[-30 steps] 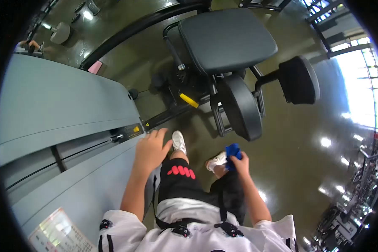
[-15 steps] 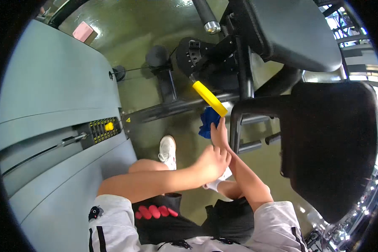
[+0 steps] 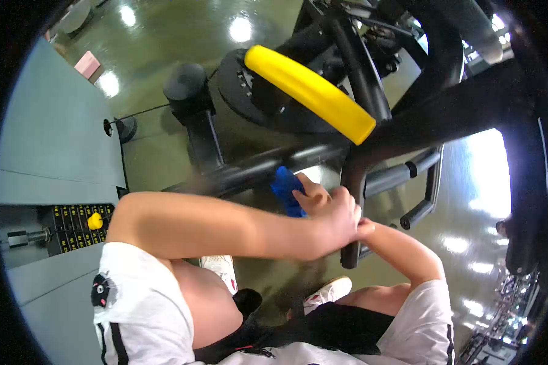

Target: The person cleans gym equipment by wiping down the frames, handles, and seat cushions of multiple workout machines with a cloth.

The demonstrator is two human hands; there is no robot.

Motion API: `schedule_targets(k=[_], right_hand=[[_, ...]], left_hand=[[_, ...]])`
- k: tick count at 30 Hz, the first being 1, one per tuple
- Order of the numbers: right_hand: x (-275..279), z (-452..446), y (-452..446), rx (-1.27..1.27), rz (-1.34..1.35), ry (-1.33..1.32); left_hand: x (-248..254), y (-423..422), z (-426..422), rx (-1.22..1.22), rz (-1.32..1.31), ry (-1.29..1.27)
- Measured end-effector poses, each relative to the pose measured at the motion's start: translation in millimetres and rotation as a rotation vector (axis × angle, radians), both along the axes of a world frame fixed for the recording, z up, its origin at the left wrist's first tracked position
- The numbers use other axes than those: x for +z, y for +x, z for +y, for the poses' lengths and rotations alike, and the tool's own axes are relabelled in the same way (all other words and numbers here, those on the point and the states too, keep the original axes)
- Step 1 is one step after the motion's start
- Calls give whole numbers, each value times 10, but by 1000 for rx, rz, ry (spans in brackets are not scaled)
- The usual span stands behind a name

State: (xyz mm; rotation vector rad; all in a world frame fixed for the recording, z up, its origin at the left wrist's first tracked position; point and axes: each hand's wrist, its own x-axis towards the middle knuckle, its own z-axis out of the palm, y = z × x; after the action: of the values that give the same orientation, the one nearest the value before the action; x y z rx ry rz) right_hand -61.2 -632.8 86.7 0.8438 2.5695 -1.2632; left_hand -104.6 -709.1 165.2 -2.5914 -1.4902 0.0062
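Right hand (image 3: 314,193): closed on the blue cloth, fingers bent round its near side; the wrist is partly covered by the other hand.
Blue cloth (image 3: 288,191): crumpled in the right hand, its free part sticking out to the left of the fingers; in view it lies below the yellow handle and overlaps the black floor beam, though whether it touches the beam cannot be told.
Left hand (image 3: 337,224): reaches across from the left, blurred, fingers curled over the right wrist; whether it clasps the wrist or merely crosses above it cannot be told.
Yellow handle (image 3: 310,94): thick and slanting, upper end to the left, lower end close to the black frame; both hands are below it in view.
Black frame (image 3: 362,152): bent tubing just beside the hands, on their right.
Black floor beam (image 3: 249,173): runs behind the cloth and the left forearm.
Round-topped post (image 3: 186,85): left of the yellow handle.
Grey housing (image 3: 55,134): along the left side, with a numbered weight stack (image 3: 73,238) in its opening and a yellow knob (image 3: 95,221) at the stack.
Pink block (image 3: 87,63): far left, near the housing.
Shoes (image 3: 327,293): white, one on each side below the arms, on the shiny floor (image 3: 152,143).
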Motion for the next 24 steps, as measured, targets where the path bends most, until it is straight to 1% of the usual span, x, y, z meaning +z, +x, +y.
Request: schedule_targets(k=[1, 3, 5, 6, 7, 9, 10, 11, 12, 13, 15, 16, 17, 19, 20, 21, 22, 23, 24], right_hand=[[44, -7, 93, 96, 125, 25], [99, 60, 209, 294, 392, 97], [90, 194, 254, 510, 668, 197], [-66, 301, 277, 423, 492, 99], [-49, 288, 263, 427, 496, 114], [155, 168, 212, 34, 277, -52], [281, 105, 200, -112, 249, -114], [485, 127, 198, -109, 173, -150], [600, 157, 201, -156, 193, -159], [655, 181, 211, -203, 209, -176], [632, 210, 219, -238, 537, -23], [632, 251, 224, -217, 546, -28], [674, 242, 220, -225, 541, -36], [805, 162, 240, -7, 491, 330], [799, 102, 249, 5, 601, 389], [804, 88, 269, -11, 596, 378], [826, 103, 292, 46, 627, 384], [846, 122, 320, 106, 657, 390], [870, 149, 353, 135, 635, 420]], left_hand=[[58, -107, 44, 53, -131, -65], [120, -429, 203, 38, -354, -406], [59, -735, 218, 172, -417, -357], [-19, -887, 240, 189, -519, -423], [-131, -997, 200, 187, -513, -408], [-273, -1182, 192, 151, -949, -526], [-255, -1207, 210, 136, -941, -503], [-225, -1215, 212, 123, -1006, -563], [-210, -1225, 232, 110, -1070, -633], [-245, -1240, 287, 102, -1065, -633], [-358, -1272, 397, 69, -1059, -497], [-300, -1273, 455, 40, -1071, -600], [-342, -1311, 499, 40, -1073, -613], [-451, -1364, 563, 117, -1000, -707], [-513, -1409, 575, 238, -1048, -666], [-561, -1441, 581, 361, -1088, -623], [-341, -1439, 546, 442, -1168, -558], [-484, -1450, 586, 691, -1233, -541], [-443, -1442, 568, 815, -1239, -501]])
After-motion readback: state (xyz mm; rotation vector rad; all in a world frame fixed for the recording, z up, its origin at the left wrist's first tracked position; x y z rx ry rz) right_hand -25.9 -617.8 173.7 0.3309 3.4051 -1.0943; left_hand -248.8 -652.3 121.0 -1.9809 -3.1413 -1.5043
